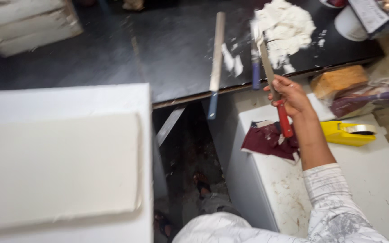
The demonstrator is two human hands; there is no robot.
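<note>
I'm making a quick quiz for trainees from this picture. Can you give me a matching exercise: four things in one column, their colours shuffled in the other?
Things:
1. tape dispenser
2. cloth
3. putty heap
4. handle of the knife in the right hand

Colours:
A. white
B. red
C. yellow
D. maroon

Pairs: 1-C, 2-D, 3-A, 4-B

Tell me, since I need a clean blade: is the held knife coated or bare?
Coated. The knife in the right hand carries white paste at its tip, over the paste pile.
</note>
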